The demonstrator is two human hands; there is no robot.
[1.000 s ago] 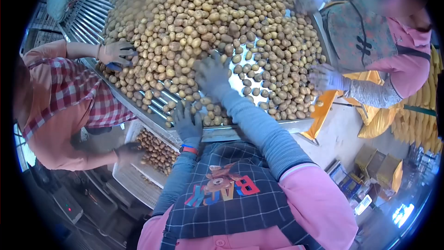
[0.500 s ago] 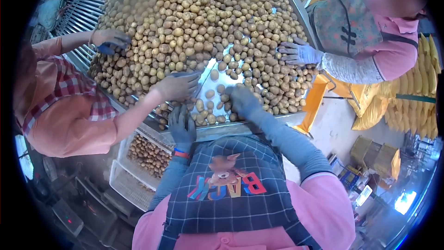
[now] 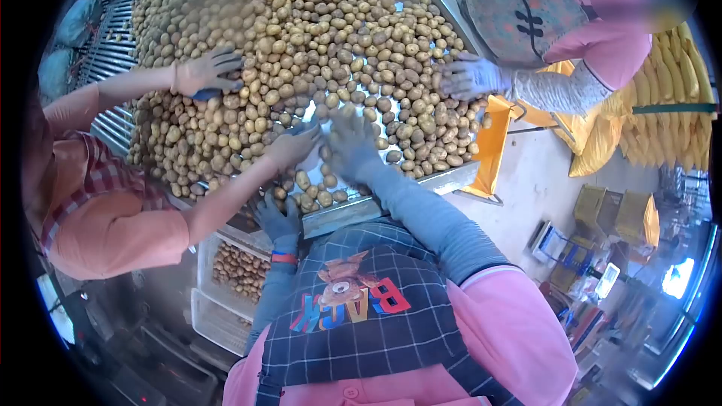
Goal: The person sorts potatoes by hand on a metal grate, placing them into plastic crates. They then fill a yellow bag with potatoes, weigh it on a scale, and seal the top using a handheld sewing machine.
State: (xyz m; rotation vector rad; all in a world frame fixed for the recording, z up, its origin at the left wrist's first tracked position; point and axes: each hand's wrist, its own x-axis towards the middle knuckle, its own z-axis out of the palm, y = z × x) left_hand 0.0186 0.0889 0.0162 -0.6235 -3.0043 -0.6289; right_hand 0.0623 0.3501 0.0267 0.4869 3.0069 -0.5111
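A broad heap of potatoes [image 3: 301,37] covers the metal sorting table, with bare white surface showing in its middle. My right hand [image 3: 352,146], in a grey glove, reaches out over that bare patch. Its fingers are spread against the nearest potatoes and slightly blurred. At the table's front edge [image 3: 353,214], my left hand [image 3: 278,222] rests with gloved fingers apart, beside a few potatoes, and I see nothing held in it. Close to my right hand is a co-worker's hand [image 3: 295,146] from the left.
That co-worker's other hand [image 3: 209,74] lies on the heap. A second co-worker's gloved hand [image 3: 474,77] touches potatoes at the right. Below the front edge stands a white crate [image 3: 218,316] near more potatoes. Yellow sacks [image 3: 669,98] are stacked at the right; rollers run behind left.
My right hand has swept left and slightly up across the bare patch, and potatoes there have shifted. The left co-worker's far hand has moved right. The whole view has turned a little.
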